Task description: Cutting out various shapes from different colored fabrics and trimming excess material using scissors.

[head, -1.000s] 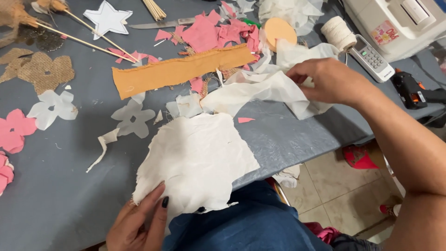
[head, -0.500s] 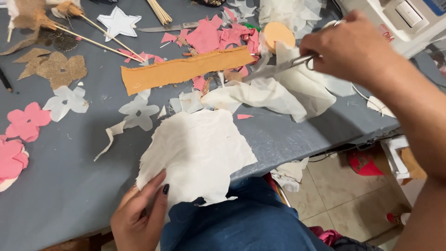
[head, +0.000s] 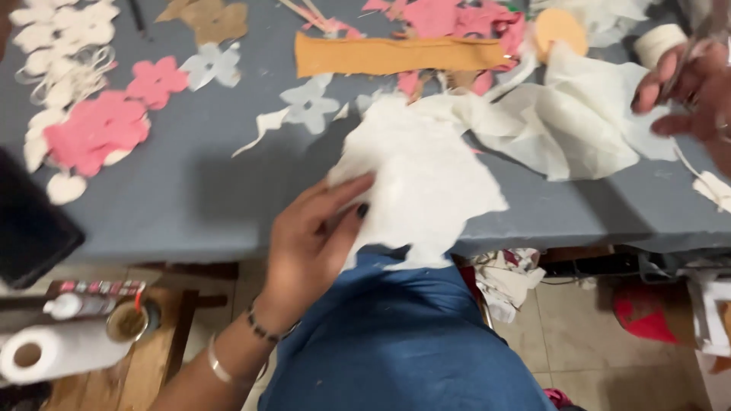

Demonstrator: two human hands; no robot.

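Observation:
My left hand (head: 312,236) grips the near edge of a ragged white fabric sheet (head: 426,171) that hangs over the front edge of the grey table (head: 198,194), above my blue-clad lap. My right hand (head: 689,91) is at the far right, curled around a blurred pair of metal scissors (head: 699,39), beside a crumpled heap of thin white fabric (head: 586,114). The two hands are well apart.
An orange felt strip (head: 396,55), pink scraps (head: 457,15), an orange disc (head: 560,27) and a thread spool (head: 659,42) lie at the back. Pink flower cutouts (head: 99,125) and grey ones (head: 308,103) lie left. A paper towel roll (head: 53,352) sits below, left.
The view has swung left and down. My left hand slid up onto the white sheet's edge. My right hand with the scissors moved to the right, away from the crumpled fabric.

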